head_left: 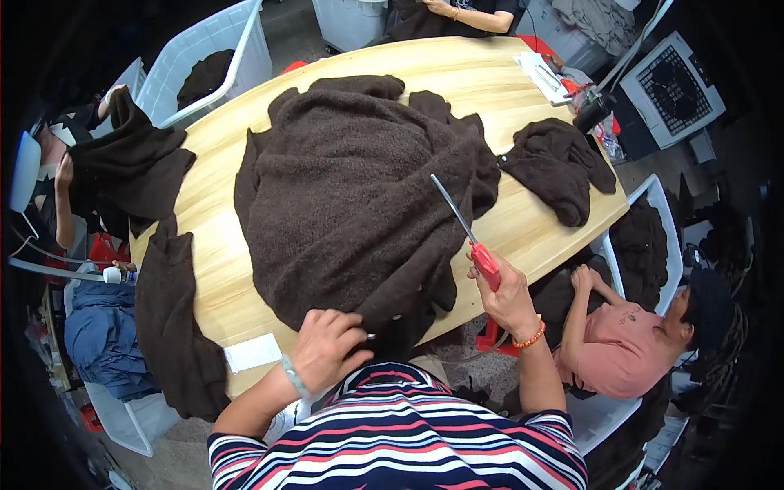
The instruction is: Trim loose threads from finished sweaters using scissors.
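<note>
A large dark brown knitted garment (351, 188) lies bunched in folds over the middle of the table, its near part hanging at the front edge. My left hand (329, 347) rests on its near left edge, fingers bent and thumb apart, beside small shiny buttons (397, 317). In my right hand (506, 298) is a red-handled screwdriver-like tool (485, 263). Its long thin metal shaft points up and to the left, above the right side of the garment. The exact shape of its tip is too small to tell.
The wooden table (216, 196) also bears a smaller brown garment (555, 163) at right, another brown garment (167, 310) at left, and a white paper (251, 353). Co-workers sit left, far and right (625, 343). Plastic bins (245, 49) stand around, with a black bottle (594, 113) at far right.
</note>
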A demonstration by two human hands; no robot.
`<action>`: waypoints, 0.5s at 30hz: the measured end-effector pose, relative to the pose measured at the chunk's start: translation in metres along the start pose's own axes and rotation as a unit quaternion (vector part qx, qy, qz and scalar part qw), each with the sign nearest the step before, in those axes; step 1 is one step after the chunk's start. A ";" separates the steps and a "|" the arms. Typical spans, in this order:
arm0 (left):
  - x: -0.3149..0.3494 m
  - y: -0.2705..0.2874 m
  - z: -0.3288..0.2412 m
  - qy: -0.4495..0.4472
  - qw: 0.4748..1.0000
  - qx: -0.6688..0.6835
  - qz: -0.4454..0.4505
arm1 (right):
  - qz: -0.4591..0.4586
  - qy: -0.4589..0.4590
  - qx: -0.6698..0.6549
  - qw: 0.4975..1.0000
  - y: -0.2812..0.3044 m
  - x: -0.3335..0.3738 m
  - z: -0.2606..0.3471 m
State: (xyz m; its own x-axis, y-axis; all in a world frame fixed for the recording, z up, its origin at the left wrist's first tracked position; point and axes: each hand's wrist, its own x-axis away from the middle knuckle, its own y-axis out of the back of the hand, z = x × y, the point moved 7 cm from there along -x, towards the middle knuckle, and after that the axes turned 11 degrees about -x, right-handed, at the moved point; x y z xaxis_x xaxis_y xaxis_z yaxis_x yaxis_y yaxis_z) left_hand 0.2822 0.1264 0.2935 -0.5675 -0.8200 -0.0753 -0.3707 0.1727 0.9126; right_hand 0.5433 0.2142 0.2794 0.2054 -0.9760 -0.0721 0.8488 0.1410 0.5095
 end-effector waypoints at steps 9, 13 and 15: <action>-0.102 -0.108 -0.023 0.050 0.980 -0.190 -0.015 | -0.031 -0.042 -0.002 0.999 0.006 0.045 -0.009; -0.102 -0.185 0.020 0.066 0.958 -0.280 0.004 | -0.054 -0.067 0.004 0.996 0.014 0.083 -0.021; -0.103 -0.185 0.032 0.055 0.977 -0.207 -0.003 | -0.064 -0.083 0.022 0.994 0.017 0.103 -0.030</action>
State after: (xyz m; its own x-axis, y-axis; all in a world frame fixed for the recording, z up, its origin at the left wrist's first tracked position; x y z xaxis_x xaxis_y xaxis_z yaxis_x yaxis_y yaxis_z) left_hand 0.3856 0.1967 0.1195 -0.4748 -0.8782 -0.0577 -0.0306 -0.0491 0.9983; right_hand 0.5934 0.1212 0.2546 0.0109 -0.9999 0.0029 0.8403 0.0108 0.5420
